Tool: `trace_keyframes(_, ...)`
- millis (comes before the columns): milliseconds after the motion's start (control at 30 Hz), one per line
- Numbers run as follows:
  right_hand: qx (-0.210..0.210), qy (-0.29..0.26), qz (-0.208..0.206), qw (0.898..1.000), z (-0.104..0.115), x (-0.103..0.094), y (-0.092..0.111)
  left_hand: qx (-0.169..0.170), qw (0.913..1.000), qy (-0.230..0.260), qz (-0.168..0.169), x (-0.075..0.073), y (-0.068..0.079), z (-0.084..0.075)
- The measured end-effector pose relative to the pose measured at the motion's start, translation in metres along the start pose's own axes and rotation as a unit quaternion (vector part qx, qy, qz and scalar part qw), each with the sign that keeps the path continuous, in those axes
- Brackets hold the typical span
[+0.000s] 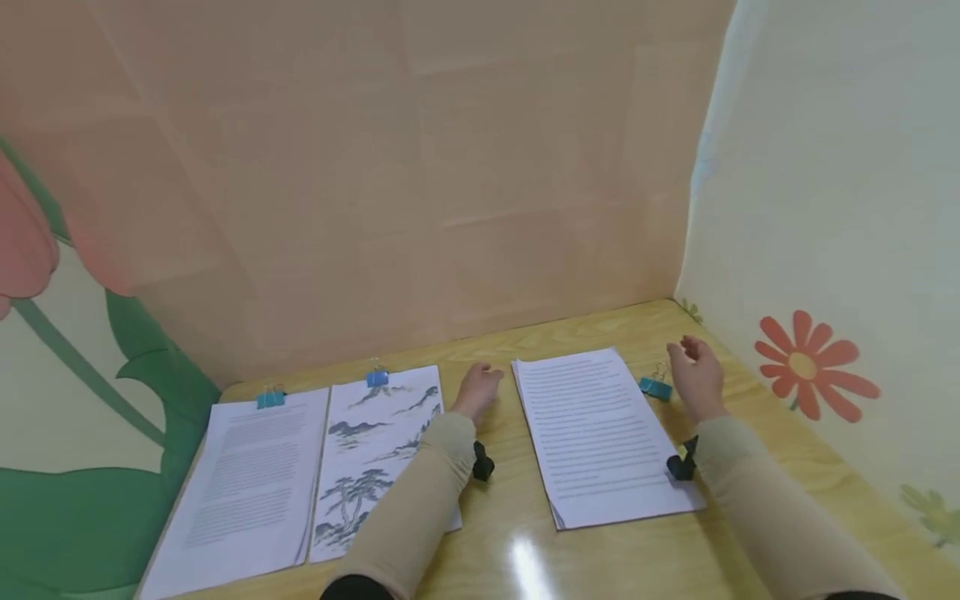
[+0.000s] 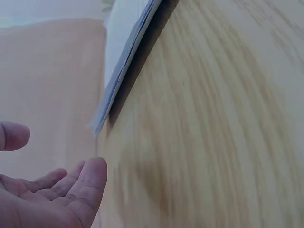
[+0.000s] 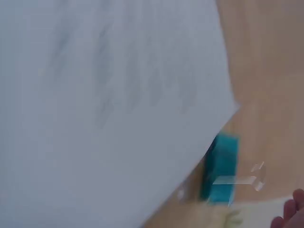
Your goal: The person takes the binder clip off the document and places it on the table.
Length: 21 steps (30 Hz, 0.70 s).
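Observation:
A loose stack of printed sheets (image 1: pixel 607 442) lies on the table between the two hands. To its left is my left hand (image 1: pixel 478 392), fingers relaxed and apart from the paper; the left wrist view shows thumb and fingers (image 2: pixel 90 185) spread with nothing between them. On the other side my right hand (image 1: pixel 699 379) is raised near a teal binder clip (image 1: pixel 656 387), its fingers loosely bent and holding nothing. That binder clip (image 3: pixel 222 168) sits beside the stack's edge in the right wrist view, where only a few fingertips (image 3: pixel 290 209) show.
Two clipped paper sets lie at the left: a text set (image 1: pixel 243 492) with a teal binder clip (image 1: pixel 271 399), and a landscape drawing (image 1: pixel 360 492) with a blue binder clip (image 1: pixel 377 378). The wooden table (image 1: pixel 510 550) meets a brown backdrop (image 1: pixel 420 183) and a flowered wall (image 1: pixel 840 250).

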State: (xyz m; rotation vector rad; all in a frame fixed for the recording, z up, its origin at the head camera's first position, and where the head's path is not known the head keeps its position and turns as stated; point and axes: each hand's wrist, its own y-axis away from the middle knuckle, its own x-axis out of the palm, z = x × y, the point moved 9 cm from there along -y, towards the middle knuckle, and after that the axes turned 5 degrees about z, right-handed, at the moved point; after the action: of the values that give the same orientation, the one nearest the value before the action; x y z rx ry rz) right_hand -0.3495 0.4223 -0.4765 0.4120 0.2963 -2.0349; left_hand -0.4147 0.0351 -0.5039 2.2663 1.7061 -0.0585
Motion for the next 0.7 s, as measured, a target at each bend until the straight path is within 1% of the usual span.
trace_keyframes(67, -0.039, 0.002, -0.020, 0.999, 0.020, 0.004, 0.003, 0.005, 0.9999, 0.002, -0.008, -0.009, 0.004, -0.001)
trace_keyframes(100, -0.056, 0.011, -0.019, 0.998, 0.030, 0.009, 0.005, 0.006, 0.9999, 0.003, -0.013, -0.014, 0.006, -0.001)
trace_keyframes(200, -0.096, 0.034, 0.002, 0.995, 0.056, 0.032, 0.011, 0.010, 0.9996, -0.003, -0.025, -0.028, 0.012, -0.004)
trace_keyframes(333, -0.126, 0.061, 0.053, 0.989, 0.080, 0.069, 0.017, 0.011, 0.9997, 0.000, -0.020, -0.044, 0.018, -0.007)
trace_keyframes(433, -0.151, 0.075, 0.093, 0.981, 0.092, 0.092, 0.023, 0.010, 0.9998, -0.002, -0.019, -0.053, 0.022, -0.009)
trace_keyframes(533, -0.173, 0.086, 0.121, 0.974, 0.098, 0.111, 0.024, 0.009, 0.9996, -0.005, -0.028, -0.065, 0.025, -0.009)
trace_keyframes(600, -0.175, 0.092, 0.137, 0.971, 0.099, 0.123, 0.026, 0.006, 0.9993, -0.008, -0.037, -0.075, 0.028, -0.006)
trace_keyframes(700, -0.166, 0.096, 0.172, 0.966, 0.099, 0.142, 0.031, -0.001, 0.9987, -0.014, -0.049, -0.092, 0.032, 0.000)
